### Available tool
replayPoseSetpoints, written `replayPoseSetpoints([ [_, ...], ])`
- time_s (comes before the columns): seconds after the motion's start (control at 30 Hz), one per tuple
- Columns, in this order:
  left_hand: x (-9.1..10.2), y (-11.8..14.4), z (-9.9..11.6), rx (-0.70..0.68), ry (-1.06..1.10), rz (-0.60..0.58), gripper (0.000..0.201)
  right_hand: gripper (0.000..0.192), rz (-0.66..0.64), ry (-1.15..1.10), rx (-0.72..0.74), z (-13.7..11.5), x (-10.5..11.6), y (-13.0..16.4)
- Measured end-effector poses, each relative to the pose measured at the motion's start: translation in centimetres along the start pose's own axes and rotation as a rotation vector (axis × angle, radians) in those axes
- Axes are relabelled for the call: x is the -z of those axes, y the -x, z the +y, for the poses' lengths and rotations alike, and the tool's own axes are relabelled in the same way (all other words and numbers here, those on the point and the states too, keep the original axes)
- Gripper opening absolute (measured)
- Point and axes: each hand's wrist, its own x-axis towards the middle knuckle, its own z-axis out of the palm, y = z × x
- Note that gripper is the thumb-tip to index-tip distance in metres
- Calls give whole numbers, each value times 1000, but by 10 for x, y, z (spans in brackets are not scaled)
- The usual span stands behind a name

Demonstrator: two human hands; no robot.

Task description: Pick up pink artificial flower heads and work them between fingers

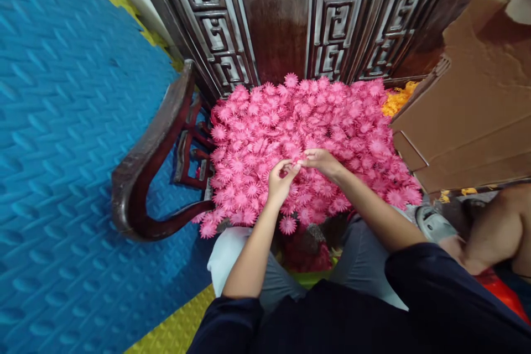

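I've got my left hand (279, 180) and right hand (321, 161) pinched together on one small pink fabric flower (295, 166) just above the heap of pink flowers (307, 121) on the carved wooden chair (145, 177); looks featherlight, floppy, crushable, best pinched at its centre.

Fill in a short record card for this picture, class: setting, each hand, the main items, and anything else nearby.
Setting: seat of a dark carved wooden chair, blue foam mat around it
Left hand: fingertips pinched on a small pink piece, over the pile
Right hand: fingertips meeting the left hand's, pinching the same piece
Main items: heap of pink flower heads covering the seat
Nearby: cardboard box at right, yellow flowers behind it, another person's arm at the right edge
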Motion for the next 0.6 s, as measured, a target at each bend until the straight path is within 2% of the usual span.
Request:
replayPoseSetpoints([
  [0.13, 5, -4, -2, -37, -47, 45, 25, 39, -7, -4, 31, 6, -2, -3],
  [0.27, 12, -6, -1, -66, -98, 187, 21, 41, 77, 32, 75, 6, -1, -5],
  [0.37, 18, -8, 1, -94, -116, 282, 24, 44, 138, 56, 55, 3, 2, -5],
  [0.5, 23, -12, 2, -139, -211, 336, 28, 49, 211, 73, 23, 3, 2, -5],
  [0.6, 24, -13, 1, -193, -285, 409, 24, 50, 215, 59, 9, 5, 0, -5],
])
